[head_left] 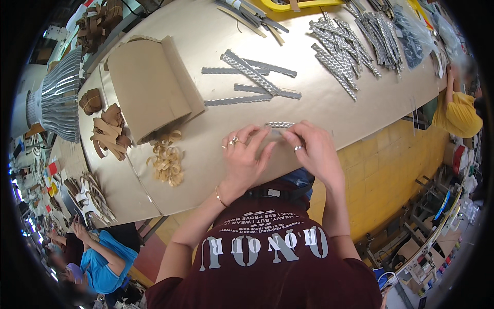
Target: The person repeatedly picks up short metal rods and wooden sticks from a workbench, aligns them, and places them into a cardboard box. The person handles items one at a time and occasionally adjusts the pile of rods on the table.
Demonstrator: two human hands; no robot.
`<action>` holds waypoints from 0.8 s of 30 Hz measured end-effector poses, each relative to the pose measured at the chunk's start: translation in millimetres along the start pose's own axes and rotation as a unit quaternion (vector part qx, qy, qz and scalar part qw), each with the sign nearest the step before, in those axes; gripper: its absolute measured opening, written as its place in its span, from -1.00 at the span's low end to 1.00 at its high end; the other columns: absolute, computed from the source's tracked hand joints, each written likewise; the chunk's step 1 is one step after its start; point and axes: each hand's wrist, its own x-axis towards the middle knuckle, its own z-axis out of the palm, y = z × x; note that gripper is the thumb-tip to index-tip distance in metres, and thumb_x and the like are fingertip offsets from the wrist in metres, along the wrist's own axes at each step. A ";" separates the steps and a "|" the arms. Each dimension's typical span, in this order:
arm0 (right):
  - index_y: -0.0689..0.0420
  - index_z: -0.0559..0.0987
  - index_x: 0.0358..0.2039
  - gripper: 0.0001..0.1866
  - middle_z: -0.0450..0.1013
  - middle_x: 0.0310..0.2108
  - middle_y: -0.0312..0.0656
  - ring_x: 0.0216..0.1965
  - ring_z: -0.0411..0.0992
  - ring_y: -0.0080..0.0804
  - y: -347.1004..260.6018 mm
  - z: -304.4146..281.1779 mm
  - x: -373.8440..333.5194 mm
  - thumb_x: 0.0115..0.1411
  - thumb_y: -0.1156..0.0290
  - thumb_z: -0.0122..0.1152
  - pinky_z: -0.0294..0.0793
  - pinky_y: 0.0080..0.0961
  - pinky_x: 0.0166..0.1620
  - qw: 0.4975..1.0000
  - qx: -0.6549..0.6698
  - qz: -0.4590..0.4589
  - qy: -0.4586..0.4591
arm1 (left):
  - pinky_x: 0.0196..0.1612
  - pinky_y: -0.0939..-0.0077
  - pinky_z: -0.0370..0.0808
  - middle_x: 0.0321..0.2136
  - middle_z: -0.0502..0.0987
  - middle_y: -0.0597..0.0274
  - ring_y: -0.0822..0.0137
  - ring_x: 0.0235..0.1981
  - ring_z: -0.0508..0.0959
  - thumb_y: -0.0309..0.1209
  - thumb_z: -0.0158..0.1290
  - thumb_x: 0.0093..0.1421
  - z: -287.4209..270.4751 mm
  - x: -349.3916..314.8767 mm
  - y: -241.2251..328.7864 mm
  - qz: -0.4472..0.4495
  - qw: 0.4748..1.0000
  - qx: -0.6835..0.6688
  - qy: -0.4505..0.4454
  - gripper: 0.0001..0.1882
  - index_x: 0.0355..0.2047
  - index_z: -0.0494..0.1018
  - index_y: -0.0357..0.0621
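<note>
A short silver-grey braided strip stretches between my two hands, just over the near side of the table. My left hand has its fingers bent around the strip's left end, with rings and a bracelet showing. At the other end my right hand pinches the strip between thumb and fingers. Beyond my hands several loose strips, grey and braided silver, lie crossed on the tabletop. A pile of braided silver strips rests at the far right, beside a bundle of grey strips.
Brown paper covers the table. A large roll of brown card stands at the left, near brown strips and curled tan strips. A yellow tray is at the back. Other people sit at both sides.
</note>
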 end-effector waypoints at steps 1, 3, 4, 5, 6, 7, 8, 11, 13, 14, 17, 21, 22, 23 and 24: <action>0.26 0.57 -0.35 -0.78 0.45 -0.44 -0.03 -0.39 0.44 0.01 1.7 2.2 5.1 0.27 0.33 0.20 0.37 -0.18 -0.30 1.000 -0.005 -0.004 0.003 | -0.02 0.29 0.32 -0.11 0.52 0.20 0.21 -0.12 0.49 -0.37 0.28 0.09 1.4 -1.3 -2.3 0.011 0.999 0.028 -0.011 -0.64 -0.07 0.59 -0.07; 0.21 0.58 -0.38 -0.76 0.49 -0.41 -0.06 -0.36 0.47 0.02 4.2 6.2 12.9 0.30 0.29 0.15 0.41 -0.13 -0.29 0.999 -0.037 -0.004 0.000 | 0.04 0.24 0.29 -0.04 0.50 0.22 0.20 -0.09 0.48 -0.34 0.27 0.08 4.1 -3.8 -5.8 0.033 0.996 0.077 -0.025 -0.61 -0.05 0.58 -0.05; 0.18 0.59 -0.39 -0.75 0.50 -0.39 -0.08 -0.34 0.49 0.02 5.0 7.8 15.6 0.31 0.27 0.13 0.43 -0.11 -0.28 0.999 -0.052 -0.006 -0.001 | 0.04 0.24 0.29 -0.03 0.50 0.21 0.19 -0.08 0.48 -0.34 0.27 0.09 5.1 -5.2 -6.7 0.034 0.996 0.082 -0.025 -0.62 -0.05 0.58 -0.05; 0.18 0.59 -0.39 -0.75 0.51 -0.39 -0.08 -0.34 0.49 0.02 5.7 8.9 17.4 0.31 0.26 0.13 0.44 -0.11 -0.28 0.998 -0.056 -0.003 -0.005 | 0.04 0.23 0.29 -0.02 0.50 0.20 0.18 -0.07 0.47 -0.34 0.27 0.09 5.8 -6.7 -7.3 0.039 0.995 0.086 -0.024 -0.62 -0.04 0.58 -0.05; 0.17 0.59 -0.39 -0.75 0.51 -0.39 -0.08 -0.34 0.50 0.02 6.1 9.9 18.7 0.31 0.26 0.13 0.44 -0.11 -0.27 0.998 -0.061 0.000 -0.009 | 0.03 0.23 0.29 -0.01 0.50 0.19 0.17 -0.06 0.47 -0.34 0.26 0.10 6.3 -7.8 -7.5 0.044 0.995 0.090 -0.023 -0.62 -0.04 0.58 -0.06; 0.17 0.59 -0.39 -0.75 0.51 -0.38 -0.08 -0.34 0.50 0.02 6.1 10.8 19.2 0.31 0.26 0.13 0.44 -0.11 -0.27 0.998 -0.065 0.007 -0.014 | 0.04 0.23 0.29 0.00 0.50 0.19 0.17 -0.06 0.47 -0.35 0.26 0.10 6.6 -8.5 -7.8 0.043 0.995 0.089 -0.023 -0.62 -0.04 0.58 -0.06; 0.17 0.59 -0.39 -0.75 0.51 -0.38 -0.08 -0.35 0.50 0.03 5.8 11.7 19.4 0.31 0.26 0.13 0.44 -0.10 -0.27 0.997 -0.072 0.007 -0.016 | 0.04 0.24 0.29 0.00 0.50 0.19 0.17 -0.05 0.46 -0.35 0.26 0.10 6.6 -9.0 -8.0 0.042 0.995 0.089 -0.024 -0.61 -0.03 0.58 -0.06; 0.16 0.60 -0.39 -0.74 0.51 -0.39 -0.06 -0.37 0.50 0.05 3.9 14.0 20.2 0.31 0.25 0.13 0.45 -0.08 -0.28 0.995 -0.092 0.014 -0.021 | 0.04 0.24 0.29 0.00 0.50 0.19 0.17 -0.05 0.47 -0.36 0.26 0.10 6.0 -8.9 -8.6 0.042 0.995 0.084 -0.021 -0.61 -0.03 0.58 -0.06; 0.15 0.60 -0.39 -0.74 0.51 -0.39 -0.06 -0.38 0.50 0.06 2.4 14.8 21.0 0.31 0.24 0.13 0.45 -0.07 -0.29 0.995 -0.102 0.012 -0.015 | 0.05 0.24 0.29 0.00 0.51 0.19 0.18 -0.05 0.47 -0.36 0.25 0.10 5.8 -8.6 -8.7 0.042 0.996 0.080 -0.019 -0.62 -0.04 0.58 -0.06; 0.17 0.61 -0.39 -0.74 0.50 -0.39 -0.05 -0.37 0.49 0.06 1.6 14.9 21.3 0.31 0.25 0.14 0.44 -0.09 -0.28 0.995 -0.098 0.019 -0.017 | 0.05 0.25 0.29 -0.01 0.51 0.19 0.18 -0.06 0.47 -0.36 0.25 0.09 6.0 -8.5 -8.7 0.042 0.996 0.079 -0.019 -0.62 -0.04 0.58 -0.06; 0.20 0.61 -0.37 -0.75 0.50 -0.39 -0.04 -0.34 0.48 0.05 0.1 14.2 21.6 0.29 0.27 0.16 0.41 -0.13 -0.26 0.995 -0.095 0.037 -0.026 | 0.04 0.25 0.29 -0.01 0.52 0.19 0.18 -0.06 0.47 -0.36 0.26 0.09 6.6 -8.5 -8.9 0.042 0.996 0.078 -0.019 -0.62 -0.04 0.59 -0.06; 0.17 0.61 -0.39 -0.74 0.51 -0.40 -0.05 -0.38 0.50 0.06 0.3 14.6 22.5 0.30 0.24 0.14 0.45 -0.09 -0.29 0.994 -0.105 0.024 -0.019 | 0.04 0.25 0.28 -0.01 0.52 0.20 0.18 -0.06 0.47 -0.36 0.25 0.09 6.9 -8.6 -9.2 0.042 0.996 0.079 -0.016 -0.62 -0.04 0.59 -0.05; 0.16 0.61 -0.40 -0.73 0.51 -0.40 -0.06 -0.40 0.51 0.06 0.6 15.0 22.7 0.31 0.23 0.13 0.46 -0.06 -0.31 0.994 -0.106 0.015 -0.012 | 0.04 0.25 0.28 -0.01 0.51 0.19 0.18 -0.06 0.47 -0.36 0.25 0.09 6.7 -8.5 -9.3 0.043 0.996 0.079 -0.016 -0.61 -0.03 0.58 -0.05; 0.16 0.61 -0.40 -0.73 0.51 -0.40 -0.06 -0.40 0.51 0.06 1.0 15.2 22.9 0.31 0.23 0.13 0.46 -0.06 -0.31 0.994 -0.107 0.013 -0.011 | 0.04 0.25 0.29 0.00 0.51 0.19 0.18 -0.06 0.47 -0.36 0.25 0.09 6.4 -8.5 -9.2 0.044 0.996 0.080 -0.016 -0.60 -0.02 0.58 -0.04; 0.16 0.61 -0.40 -0.73 0.51 -0.40 -0.05 -0.40 0.51 0.06 1.5 15.4 23.1 0.30 0.24 0.13 0.46 -0.06 -0.31 0.994 -0.108 0.011 -0.011 | 0.03 0.25 0.29 0.00 0.51 0.18 0.19 -0.06 0.47 -0.36 0.25 0.09 6.2 -8.4 -9.1 0.044 0.996 0.080 -0.016 -0.59 -0.01 0.57 -0.04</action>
